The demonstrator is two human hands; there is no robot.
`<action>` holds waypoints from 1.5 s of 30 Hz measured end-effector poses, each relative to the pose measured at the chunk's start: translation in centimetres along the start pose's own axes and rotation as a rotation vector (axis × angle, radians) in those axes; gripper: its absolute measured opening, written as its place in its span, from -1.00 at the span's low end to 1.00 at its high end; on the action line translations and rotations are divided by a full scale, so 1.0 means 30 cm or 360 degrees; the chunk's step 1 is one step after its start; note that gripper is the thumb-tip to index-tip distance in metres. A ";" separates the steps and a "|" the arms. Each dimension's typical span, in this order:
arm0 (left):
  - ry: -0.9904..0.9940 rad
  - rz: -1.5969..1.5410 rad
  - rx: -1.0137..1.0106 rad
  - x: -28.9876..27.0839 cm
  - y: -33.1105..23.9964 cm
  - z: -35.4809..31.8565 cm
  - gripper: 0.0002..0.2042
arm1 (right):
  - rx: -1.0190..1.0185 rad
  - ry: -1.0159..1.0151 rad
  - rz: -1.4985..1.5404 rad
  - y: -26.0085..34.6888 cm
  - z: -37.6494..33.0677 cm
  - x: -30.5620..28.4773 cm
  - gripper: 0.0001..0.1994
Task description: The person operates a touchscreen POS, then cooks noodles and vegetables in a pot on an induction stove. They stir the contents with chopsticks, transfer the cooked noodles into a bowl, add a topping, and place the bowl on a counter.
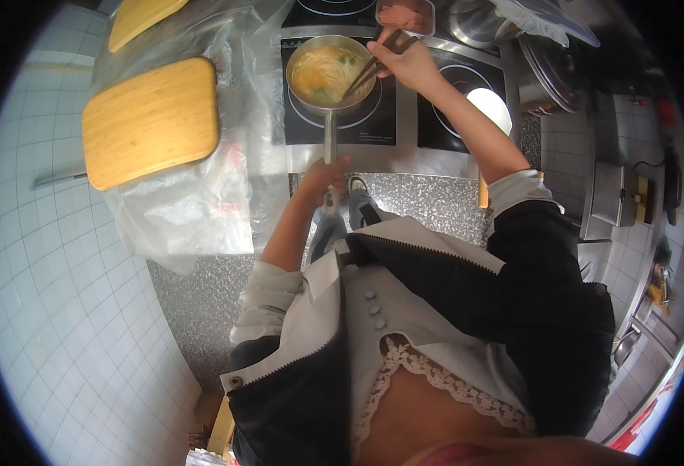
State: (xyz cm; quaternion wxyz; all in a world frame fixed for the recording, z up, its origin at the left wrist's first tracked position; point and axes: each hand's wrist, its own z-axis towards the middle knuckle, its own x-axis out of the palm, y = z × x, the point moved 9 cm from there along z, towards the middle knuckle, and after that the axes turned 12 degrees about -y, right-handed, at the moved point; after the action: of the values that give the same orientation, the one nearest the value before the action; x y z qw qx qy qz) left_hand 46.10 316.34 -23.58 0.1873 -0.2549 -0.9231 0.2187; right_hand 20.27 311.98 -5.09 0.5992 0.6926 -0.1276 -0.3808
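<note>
Saucepan: on the left black cooktop, over its ring marking, handle directed at the wearer. Observations, near to far:

Nearest: dark jacket with pale lining, worn open over a light top. Beyond its hem, speckled floor.

Left hand: fingers wrapped around the metal handle near its end, in front of the counter edge.

To the left, clear plastic sheet, wrinkled, overhanging the counter; on it a wooden cutting board with rounded corners.

To the right, white round object on the right-hand cooktop, partly behind the forearm; kind not determinable.

In the pan: pale noodles in yellowish broth, some green pieces. Right hand: grasping dark chopsticks, slanted down-left, tips inside the pan at its right side. Whether they pinch any noodles: cannot tell.

Farther right, a large lidded pot. Farthest: clear container with reddish-pink contents, just beyond the right hand; second wooden board, upper left, cut off by the view.
</note>
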 end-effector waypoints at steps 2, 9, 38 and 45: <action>0.0008 0.0006 0.0008 -0.001 -0.001 0.000 -0.80 | 0.0089 -0.0158 0.0215 -0.015 0.012 -0.020 -0.77; 0.0010 0.0040 0.0005 0.001 -0.010 -0.012 -0.77 | -0.0274 -0.0628 0.0505 0.069 0.056 -0.113 -0.83; 0.0040 0.0042 -0.0007 -0.002 -0.004 0.003 -0.78 | -0.0428 -0.0224 0.0222 -0.006 -0.005 -0.071 -0.79; 0.0004 -0.0015 -0.0094 0.000 0.001 -0.001 -0.79 | -0.0373 -0.0227 -0.0033 -0.041 -0.001 0.045 -0.76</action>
State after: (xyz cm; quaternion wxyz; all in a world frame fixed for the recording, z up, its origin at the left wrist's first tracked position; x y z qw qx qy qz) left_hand 46.14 316.37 -23.56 0.1818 -0.2561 -0.9301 0.1903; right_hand 20.86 311.45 -6.74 0.6615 0.5902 -0.1173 -0.4476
